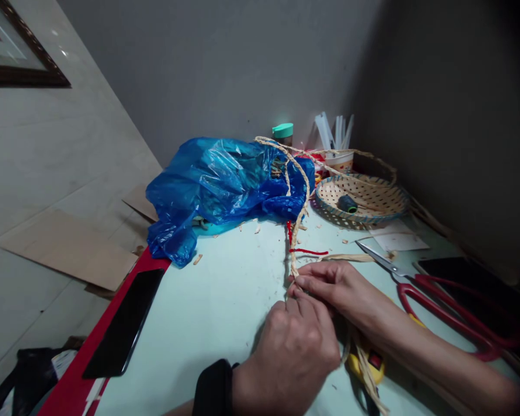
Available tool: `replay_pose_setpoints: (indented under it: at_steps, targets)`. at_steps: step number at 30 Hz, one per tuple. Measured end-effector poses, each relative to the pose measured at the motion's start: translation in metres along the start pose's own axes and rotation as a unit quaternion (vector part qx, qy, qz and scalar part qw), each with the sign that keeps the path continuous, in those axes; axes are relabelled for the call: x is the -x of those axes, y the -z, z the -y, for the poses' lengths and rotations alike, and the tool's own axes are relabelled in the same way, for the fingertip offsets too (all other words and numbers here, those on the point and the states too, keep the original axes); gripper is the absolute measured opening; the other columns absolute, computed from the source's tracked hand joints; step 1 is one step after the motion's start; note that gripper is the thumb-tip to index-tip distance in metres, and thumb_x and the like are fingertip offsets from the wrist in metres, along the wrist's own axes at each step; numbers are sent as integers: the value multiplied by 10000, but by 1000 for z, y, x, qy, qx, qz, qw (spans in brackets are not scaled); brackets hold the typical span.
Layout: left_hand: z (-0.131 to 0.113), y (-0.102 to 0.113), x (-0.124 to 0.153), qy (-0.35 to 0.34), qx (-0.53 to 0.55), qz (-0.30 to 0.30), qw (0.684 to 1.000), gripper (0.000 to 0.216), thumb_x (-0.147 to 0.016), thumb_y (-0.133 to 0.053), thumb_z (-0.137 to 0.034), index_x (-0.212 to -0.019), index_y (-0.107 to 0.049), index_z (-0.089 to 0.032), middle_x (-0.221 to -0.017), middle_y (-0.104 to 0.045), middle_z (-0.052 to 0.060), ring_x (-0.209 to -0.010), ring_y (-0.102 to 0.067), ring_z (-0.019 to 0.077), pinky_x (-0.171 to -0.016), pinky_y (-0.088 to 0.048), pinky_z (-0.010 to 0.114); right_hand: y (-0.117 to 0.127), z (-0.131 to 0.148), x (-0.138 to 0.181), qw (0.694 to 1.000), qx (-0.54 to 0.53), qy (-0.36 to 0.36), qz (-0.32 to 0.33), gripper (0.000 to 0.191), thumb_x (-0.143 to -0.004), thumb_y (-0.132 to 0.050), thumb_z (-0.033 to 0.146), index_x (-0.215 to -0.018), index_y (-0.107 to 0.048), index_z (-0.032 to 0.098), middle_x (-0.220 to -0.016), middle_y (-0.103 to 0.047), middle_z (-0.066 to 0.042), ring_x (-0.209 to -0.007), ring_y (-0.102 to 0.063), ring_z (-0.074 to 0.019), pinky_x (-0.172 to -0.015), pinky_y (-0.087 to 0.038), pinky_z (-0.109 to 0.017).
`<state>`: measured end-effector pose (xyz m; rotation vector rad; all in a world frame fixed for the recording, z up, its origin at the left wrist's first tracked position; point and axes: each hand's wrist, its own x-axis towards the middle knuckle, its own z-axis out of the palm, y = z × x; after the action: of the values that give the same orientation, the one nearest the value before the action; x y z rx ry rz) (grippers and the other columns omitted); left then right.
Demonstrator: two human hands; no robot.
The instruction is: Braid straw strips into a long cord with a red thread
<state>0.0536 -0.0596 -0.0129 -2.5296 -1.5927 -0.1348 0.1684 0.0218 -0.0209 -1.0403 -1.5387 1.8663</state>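
My left hand (292, 346) is closed, knuckles up, pinching the near end of a braided straw cord (301, 211) on the pale green table (208, 300). My right hand (329, 284) comes in from the right, its fingers pinched on the same cord just beyond the left hand. The cord runs away from me, arcs up over a blue plastic bag (221, 185) and loops toward a woven basket (364, 199). A red string (305, 250) lies against the cord just past my fingers. A black band sits on my left wrist.
Red-handled scissors (433, 300) lie open-bladed at the right, beside a dark phone (468, 274). A yellow tool (366, 361) lies under my right forearm. Another phone (123, 323) rests on the red table edge at left. A cup of white sticks (338, 144) and a teal-capped bottle (283, 133) stand behind.
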Motion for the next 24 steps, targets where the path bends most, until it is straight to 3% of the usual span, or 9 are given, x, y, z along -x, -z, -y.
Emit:
replay_pose_setpoints:
  at_steps: [4, 6, 7, 9, 13, 14, 16, 19, 24]
  targets:
    - [21, 13, -6, 86, 165, -66, 980, 304, -877, -500, -381, -873, -667, -128, -749, -634, 136, -732, -561, 259, -661, -351, 355, 1, 0, 0, 999, 26, 15, -22, 303, -761, -633, 446, -711, -605, 148, -616, -554, 9, -545, -454, -102, -498, -332, -226]
    - [37, 17, -12, 169, 253, -97, 947, 355, -896, -459, -410, -695, -627, -170, -716, -614, 105, -727, -531, 226, -668, -330, 339, 1, -1, -1, 998, 47, 26, -29, 308, -767, -621, 448, -716, -618, 144, -630, -561, 3, -553, -457, -102, -511, -333, -226]
    - [45, 17, -15, 198, 315, -83, 924, 380, -906, -439, -403, -650, -604, -175, -695, -607, 89, -711, -521, 207, -668, -327, 329, 2, -1, -1, 998, 52, 27, -27, 313, -775, -612, 449, -723, -628, 141, -648, -577, -5, -565, -470, -105, -526, -343, -227]
    - [55, 13, -20, 220, 475, -18, 852, 329, -903, -436, -353, -685, -600, -170, -722, -612, 66, -694, -516, 174, -665, -349, 301, 2, -1, -1, 999, 40, 27, -20, 308, -783, -608, 438, -732, -640, 136, -676, -609, -17, -594, -506, -114, -562, -370, -230]
    - [57, -3, -24, 211, 742, 68, 633, 122, -836, -514, -267, -865, -552, -155, -753, -543, 8, -570, -468, 86, -570, -362, 228, 2, -2, 0, 999, 10, 38, -1, 227, -810, -597, 365, -803, -653, 146, -706, -651, -19, -659, -566, -136, -619, -405, -235]
    - [56, -6, -24, 215, 773, 74, 593, 117, -825, -529, -258, -881, -532, -155, -742, -511, -7, -527, -420, 62, -524, -325, 208, 2, -3, -1, 999, 18, 44, -1, 215, -822, -582, 352, -816, -654, 150, -715, -656, -19, -669, -572, -140, -624, -409, -236]
    - [53, -8, -24, 226, 803, 81, 546, 133, -810, -557, -254, -891, -509, -159, -729, -466, -24, -488, -327, 33, -468, -235, 186, 4, -5, -1, 997, 47, 58, -5, 206, -843, -555, 337, -814, -654, 159, -739, -658, -19, -679, -571, -141, -627, -411, -239]
    - [53, -7, -24, 233, 801, 90, 543, 154, -797, -580, -266, -878, -508, -158, -725, -472, -22, -482, -270, 26, -445, -156, 186, 5, -5, -1, 992, 98, 82, -15, 226, -866, -514, 325, -775, -647, 166, -746, -654, -16, -665, -557, -137, -619, -406, -237]
    - [56, -4, -25, 255, 748, 64, 609, 152, -807, -556, -300, -838, -508, -159, -679, -561, -2, -452, -268, 44, -414, -140, 210, 4, 1, 0, 975, 194, 107, -16, 270, -882, -455, 283, -724, -641, 167, -717, -658, -11, -662, -564, -139, -612, -394, -229]
